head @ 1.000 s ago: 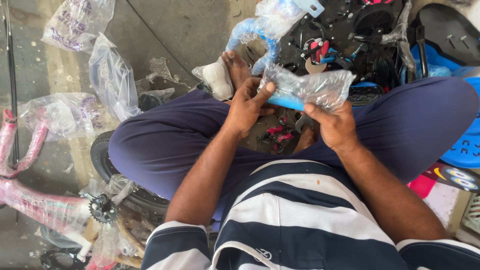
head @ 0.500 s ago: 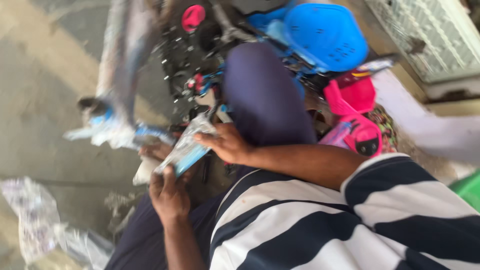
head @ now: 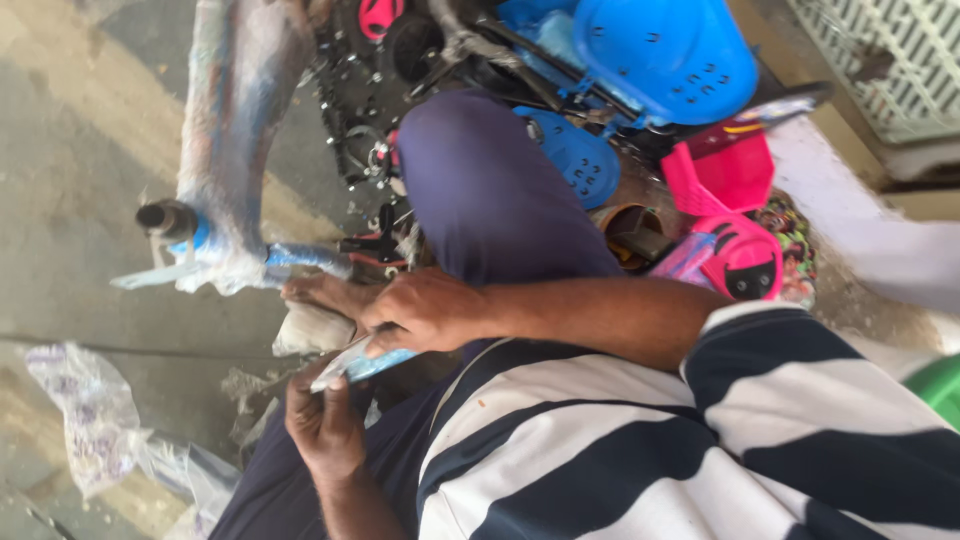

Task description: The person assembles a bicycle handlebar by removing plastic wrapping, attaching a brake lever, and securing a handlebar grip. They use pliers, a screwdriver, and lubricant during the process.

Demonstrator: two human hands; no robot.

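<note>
Both hands closed on a plastic-wrapped blue part over the lap.

We see the left hand (head: 325,425) gripping the near end of the wrapped blue part (head: 360,366), fingers curled shut round it, and the right hand (head: 425,310) clamped on its far end. Just beyond lies a bare foot (head: 325,293), and a wrapped blue frame (head: 235,150) crowds the far left. A blue seat (head: 665,55) and pink parts (head: 725,215) hem the right. Bare concrete floor (head: 70,200) lies open to the left.
</note>
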